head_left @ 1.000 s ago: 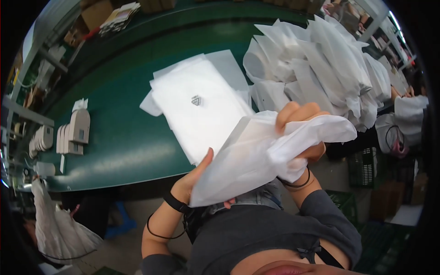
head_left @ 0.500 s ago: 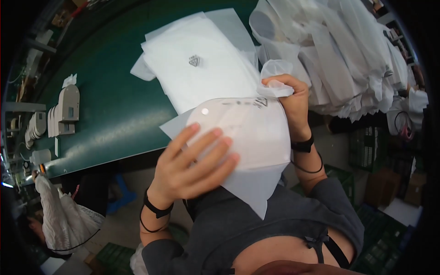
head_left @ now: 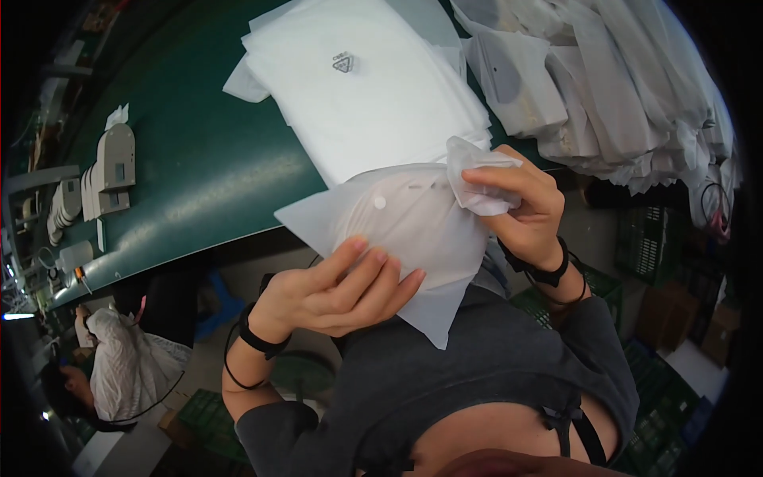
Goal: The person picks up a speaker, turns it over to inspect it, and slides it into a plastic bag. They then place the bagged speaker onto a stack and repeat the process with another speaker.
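Note:
A frosted plastic bag (head_left: 397,211) with a pale rounded thing inside is held up in front of me at the table's near edge. My right hand (head_left: 528,199) is closed on the bag's bunched, gathered end. Against the bag's lower left side lies my left hand (head_left: 342,290), fingers together on the front, its thumb hidden; it appears to support the bag from below. Beyond the bag, a stack of flat white bags (head_left: 358,103) with a small dark printed mark rests on the green table (head_left: 191,191).
Filled, frosted bags (head_left: 596,95) are heaped at the table's right end. Beige rounded housings (head_left: 115,167) stand in rows at the left. A co-worker in a pale sleeve (head_left: 131,366) sits at the lower left. Green crates (head_left: 640,246) and cartons (head_left: 675,322) are on the floor at the right.
My right hand has come down and nearer, pulling the bag's gathered end across its printed top. My left hand's fingers have drawn together on the bag, and the view has shifted slightly.

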Motion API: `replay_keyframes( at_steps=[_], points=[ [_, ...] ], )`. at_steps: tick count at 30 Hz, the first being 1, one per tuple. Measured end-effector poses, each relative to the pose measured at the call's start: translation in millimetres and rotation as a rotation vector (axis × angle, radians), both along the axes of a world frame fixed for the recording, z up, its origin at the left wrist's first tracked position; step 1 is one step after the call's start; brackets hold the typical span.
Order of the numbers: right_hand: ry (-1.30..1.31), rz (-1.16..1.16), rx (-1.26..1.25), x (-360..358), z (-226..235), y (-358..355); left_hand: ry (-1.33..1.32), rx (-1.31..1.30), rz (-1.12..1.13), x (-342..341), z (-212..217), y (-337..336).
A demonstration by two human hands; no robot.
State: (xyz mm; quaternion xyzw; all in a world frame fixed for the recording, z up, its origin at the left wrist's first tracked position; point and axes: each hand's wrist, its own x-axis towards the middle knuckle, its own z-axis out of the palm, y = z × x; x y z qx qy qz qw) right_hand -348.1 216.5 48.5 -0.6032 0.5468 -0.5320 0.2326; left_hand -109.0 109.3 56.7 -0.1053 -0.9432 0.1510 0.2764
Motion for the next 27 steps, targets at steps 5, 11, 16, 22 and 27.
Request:
replay_keyframes(
  at_steps=[5, 11, 16, 22, 27],
  points=[
    [-0.050, 0.179, -0.028, 6.4, 6.2, 3.1, -0.006, 0.104, -0.013, 8.3, -2.1, -6.3],
    [0.602, 0.261, -0.090, 25.1, 14.9, 4.8, 0.114, 0.275, -0.062, 8.0, -0.8, -2.1],
    [0.802, 0.065, -0.186, 17.4, -10.1, 4.5, 0.077, 0.506, 0.022, -12.7, 6.3, -1.7],
    [-1.073, -0.044, 0.025, -14.3, -2.3, 37.8, 0.707, 0.544, -0.091, -36.8, 21.5, -11.1],
    [-0.919, -0.417, -0.291, -99.0, -36.6, 141.2, 0.501, 1.128, 0.179, -53.9, 14.4, -14.1]
  ],
)
